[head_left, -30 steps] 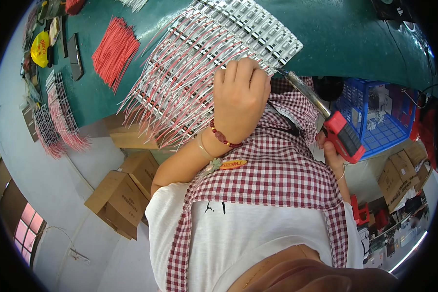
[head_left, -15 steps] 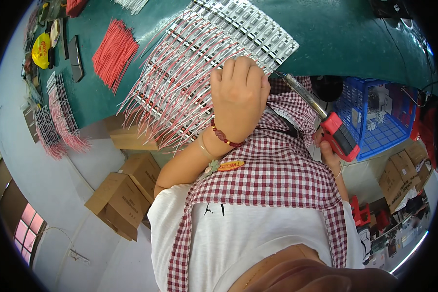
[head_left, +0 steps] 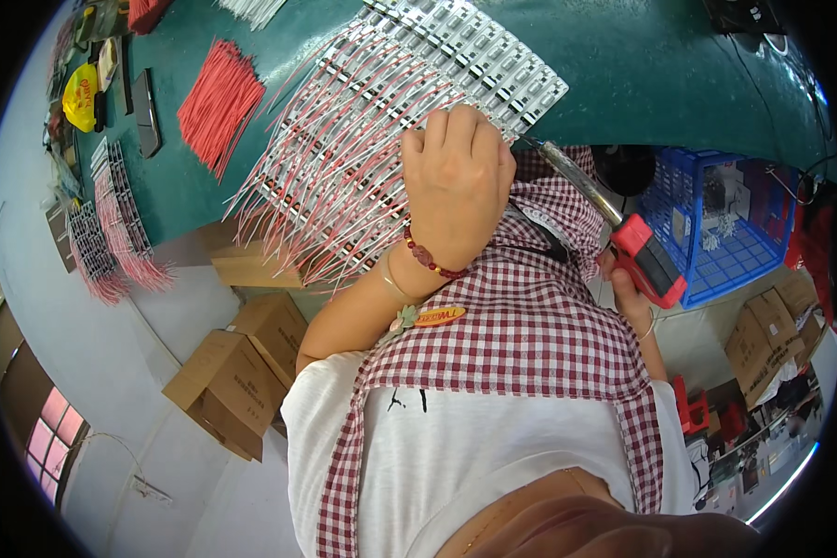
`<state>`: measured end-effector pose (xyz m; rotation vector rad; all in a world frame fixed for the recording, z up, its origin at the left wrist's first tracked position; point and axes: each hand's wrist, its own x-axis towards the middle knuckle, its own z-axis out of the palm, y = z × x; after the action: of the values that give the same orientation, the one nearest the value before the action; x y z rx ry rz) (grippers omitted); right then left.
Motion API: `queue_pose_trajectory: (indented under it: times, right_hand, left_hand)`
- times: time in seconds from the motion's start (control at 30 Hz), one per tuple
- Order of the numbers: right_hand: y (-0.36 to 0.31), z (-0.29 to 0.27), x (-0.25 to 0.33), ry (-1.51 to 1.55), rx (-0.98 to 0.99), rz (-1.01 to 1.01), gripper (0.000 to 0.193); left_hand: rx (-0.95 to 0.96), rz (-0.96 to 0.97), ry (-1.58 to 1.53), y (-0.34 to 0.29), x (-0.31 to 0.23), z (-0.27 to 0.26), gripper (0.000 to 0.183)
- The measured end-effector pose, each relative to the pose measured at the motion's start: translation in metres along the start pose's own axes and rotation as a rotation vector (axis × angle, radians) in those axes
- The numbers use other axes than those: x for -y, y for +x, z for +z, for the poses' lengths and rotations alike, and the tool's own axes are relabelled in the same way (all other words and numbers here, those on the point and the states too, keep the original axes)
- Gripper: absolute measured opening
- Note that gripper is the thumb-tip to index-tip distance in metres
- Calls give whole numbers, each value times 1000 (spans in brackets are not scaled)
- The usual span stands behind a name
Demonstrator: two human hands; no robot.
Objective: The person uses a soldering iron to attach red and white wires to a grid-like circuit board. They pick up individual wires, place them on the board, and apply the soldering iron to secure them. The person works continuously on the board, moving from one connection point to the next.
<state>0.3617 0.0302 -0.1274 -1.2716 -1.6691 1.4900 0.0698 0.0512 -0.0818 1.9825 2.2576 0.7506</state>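
A panel of small silvery modules in rows lies at the table's front edge. Many thin red and white wires spread from it to the left. My left hand is curled down over the panel's lower right part; its fingertips, and whatever they pinch, are hidden. In my right hand, at the right, is a soldering iron with a red and black handle and a metal barrel. The iron's thin tip points up-left, close beside my left fingers at the panel's edge. The handle partly covers my right hand.
Bundles of red wires and white wires lie on the green table. Wired strips hang at its left edge near a phone. A blue crate stands right; cardboard boxes sit lower left.
The panel and my left hand have shifted very slightly. My right hand and the soldering iron stay almost in place.
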Motion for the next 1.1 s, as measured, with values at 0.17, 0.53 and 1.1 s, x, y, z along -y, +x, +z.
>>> queue_pose_trajectory:
  times: [0.17, 0.53, 1.1]
  right_hand:
    - [3, 2, 3, 45, -3, -18, 21]
    - [0, -6, -1, -193, 50, -89, 16]
    - [1, 1, 3, -197, 8, -62, 21]
  left_hand:
    - [-6, 5, -7, 0, 1, 1, 11]
    - [14, -13, 9, 0, 0, 0, 10]
    - [33, -39, 13, 1, -2, -1, 10]
